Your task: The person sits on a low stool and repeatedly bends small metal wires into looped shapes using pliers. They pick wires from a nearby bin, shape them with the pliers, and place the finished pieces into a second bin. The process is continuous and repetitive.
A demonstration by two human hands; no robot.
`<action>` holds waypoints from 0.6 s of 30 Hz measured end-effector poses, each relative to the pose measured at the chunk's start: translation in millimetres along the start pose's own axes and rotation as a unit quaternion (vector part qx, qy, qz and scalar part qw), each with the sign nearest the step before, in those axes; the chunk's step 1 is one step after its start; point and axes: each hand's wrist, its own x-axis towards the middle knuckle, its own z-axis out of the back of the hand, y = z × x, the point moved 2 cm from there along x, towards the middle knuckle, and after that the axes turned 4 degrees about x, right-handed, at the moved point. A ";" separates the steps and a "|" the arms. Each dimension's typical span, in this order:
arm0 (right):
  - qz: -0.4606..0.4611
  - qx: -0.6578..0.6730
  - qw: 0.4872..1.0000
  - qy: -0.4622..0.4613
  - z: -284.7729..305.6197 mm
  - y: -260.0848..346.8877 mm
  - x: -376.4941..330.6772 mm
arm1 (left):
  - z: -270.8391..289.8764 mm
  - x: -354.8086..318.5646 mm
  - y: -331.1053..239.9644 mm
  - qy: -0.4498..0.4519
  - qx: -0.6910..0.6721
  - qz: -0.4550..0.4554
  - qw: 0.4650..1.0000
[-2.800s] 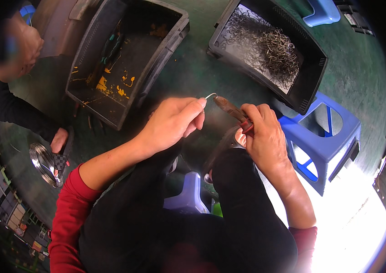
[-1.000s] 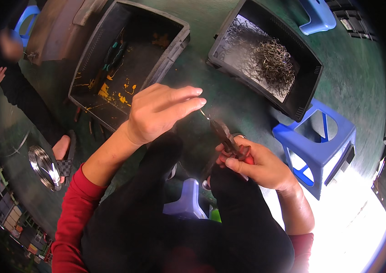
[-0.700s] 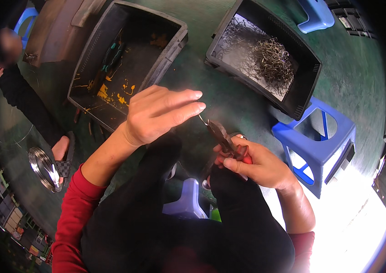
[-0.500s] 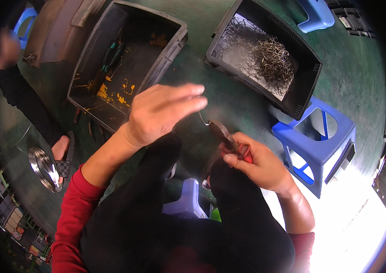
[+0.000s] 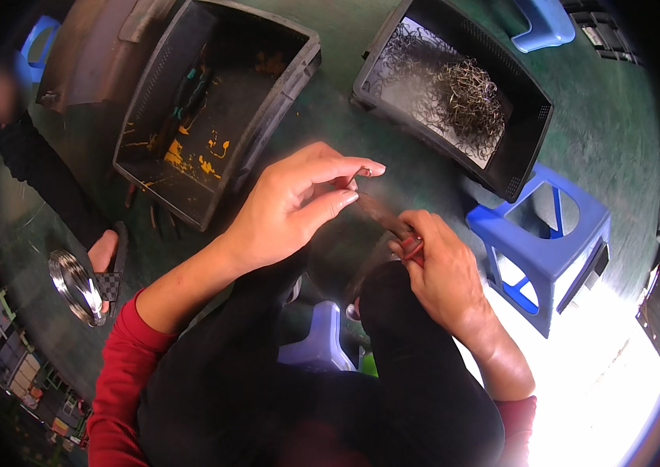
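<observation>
While the right hand (image 5: 445,268) wraps its fingers around the red handles of a pair of pliers (image 5: 380,212), the left hand (image 5: 287,194) holds its thumb and forefinger curved toward each other, their tips slightly apart. A short bent wire (image 5: 356,180) shows between those two fingers, just beside the nose of the pliers; whether the left fingers pinch it, or the pliers grip it, I cannot tell.

Beyond the left fingers and to their right, a black plastic crate (image 5: 526,128) holds a tangled heap of wire hooks (image 5: 470,101), with more hooks scattered over its whitish bottom. Beyond them and to their left is another black crate (image 5: 277,101), containing a teal-handled tool (image 5: 191,75) and yellow flakes (image 5: 174,153). Both crates are apart from the fingers.

To the right of the right hand's fingers, a blue plastic stool (image 5: 536,241) stands on the green floor (image 5: 618,117). Well to the left of the left fingers, a coil of shiny wire (image 5: 73,288) is right beside another person's foot (image 5: 103,253), which wears a checkered slipper (image 5: 110,286).
</observation>
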 end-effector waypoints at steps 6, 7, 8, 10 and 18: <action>-0.045 0.082 0.994 0.062 -0.2 -4.0 4.5 | 5.2 8.1 10.7 0.066 -0.062 0.030 0.995; -0.054 0.091 0.991 0.077 0.2 -4.5 5.1 | 6.5 8.7 12.7 0.082 -0.076 0.044 0.993; -0.051 0.093 0.991 0.084 0.7 -4.4 5.4 | 7.0 9.7 14.5 0.091 -0.096 0.046 0.990; -0.048 0.091 0.990 0.098 1.9 -4.1 5.9 | 7.8 10.9 17.7 0.109 -0.136 0.051 0.983; -0.080 0.103 0.979 0.154 3.7 -4.2 8.6 | 9.2 14.2 24.4 0.152 -0.156 -0.005 0.976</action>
